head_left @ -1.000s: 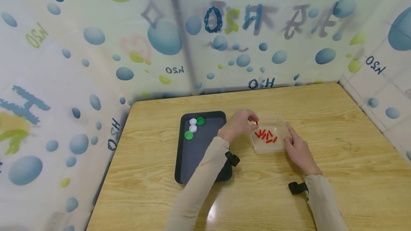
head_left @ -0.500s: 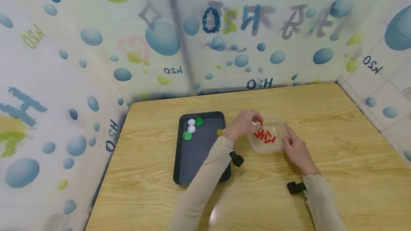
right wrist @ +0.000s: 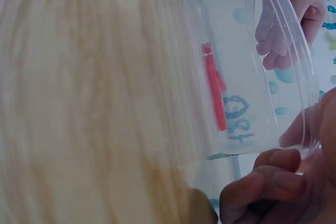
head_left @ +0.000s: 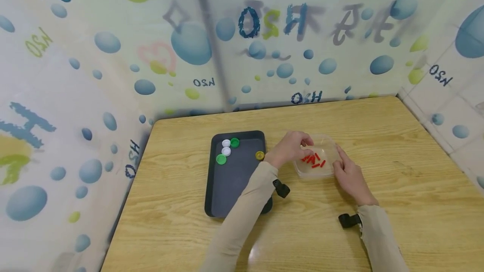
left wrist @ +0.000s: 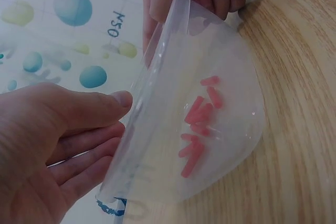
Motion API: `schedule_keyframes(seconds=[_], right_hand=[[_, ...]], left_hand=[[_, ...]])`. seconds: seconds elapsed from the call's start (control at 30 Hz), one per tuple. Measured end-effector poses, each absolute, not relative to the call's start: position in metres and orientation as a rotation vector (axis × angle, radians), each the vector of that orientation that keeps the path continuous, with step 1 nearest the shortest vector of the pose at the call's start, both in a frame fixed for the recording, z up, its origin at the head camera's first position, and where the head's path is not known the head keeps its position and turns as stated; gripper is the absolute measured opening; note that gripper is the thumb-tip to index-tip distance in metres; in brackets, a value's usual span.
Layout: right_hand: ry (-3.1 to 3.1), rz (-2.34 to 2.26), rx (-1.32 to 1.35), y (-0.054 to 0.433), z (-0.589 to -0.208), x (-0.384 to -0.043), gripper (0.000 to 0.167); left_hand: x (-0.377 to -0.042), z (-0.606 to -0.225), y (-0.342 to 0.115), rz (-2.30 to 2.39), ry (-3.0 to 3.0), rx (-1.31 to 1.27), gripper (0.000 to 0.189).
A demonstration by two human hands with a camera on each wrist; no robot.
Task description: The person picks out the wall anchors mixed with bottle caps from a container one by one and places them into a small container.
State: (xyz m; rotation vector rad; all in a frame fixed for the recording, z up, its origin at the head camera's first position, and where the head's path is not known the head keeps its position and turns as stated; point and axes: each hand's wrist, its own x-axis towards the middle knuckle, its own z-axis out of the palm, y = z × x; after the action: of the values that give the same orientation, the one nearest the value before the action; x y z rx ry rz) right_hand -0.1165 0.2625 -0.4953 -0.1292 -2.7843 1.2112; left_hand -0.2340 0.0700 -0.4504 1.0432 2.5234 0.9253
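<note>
A clear plastic container [head_left: 314, 174] stands on the wooden table with several small red sticks [head_left: 316, 165] on its bottom. My left hand [head_left: 290, 148] hovers over its left side, fingers loosely bent. In the left wrist view the thumb [left wrist: 123, 99] and fingers lie apart at the rim, with nothing between them. My right hand [head_left: 351, 176] grips the container's right side, thumb on the near side of the rim. Through the clear wall, the right wrist view shows the red sticks [right wrist: 214, 90] lying low in the container.
Left of the container lies a dark rectangular tray [head_left: 234, 184], partly covered by my left forearm. In it are white caps [head_left: 226, 151], green caps [head_left: 221, 159] and a yellow cap [head_left: 259, 155]. A patterned wall [head_left: 280, 70] rises behind the table's far edge.
A red stick that my left fingers pinched above the container is out of them now. That hand has shifted right, uncovering the yellow cap. My right hand keeps its grip on the container.
</note>
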Motion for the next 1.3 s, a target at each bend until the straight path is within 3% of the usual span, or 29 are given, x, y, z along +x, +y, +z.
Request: schedule_keyframes(seconds=[0.8, 1.3], right_hand=[[-2.811, 1.202, -0.132, 0.261, -0.497, -0.115, 0.057], [-2.851, 1.178, -0.124, 0.259, -0.493, -0.114, 0.059]], left_hand=[[-0.233, -0.441, 0.046, 0.973, 2.540, 0.999, 0.023], [-0.240, -0.445, -0.010, 1.026, 2.661, 0.840, 0.022]])
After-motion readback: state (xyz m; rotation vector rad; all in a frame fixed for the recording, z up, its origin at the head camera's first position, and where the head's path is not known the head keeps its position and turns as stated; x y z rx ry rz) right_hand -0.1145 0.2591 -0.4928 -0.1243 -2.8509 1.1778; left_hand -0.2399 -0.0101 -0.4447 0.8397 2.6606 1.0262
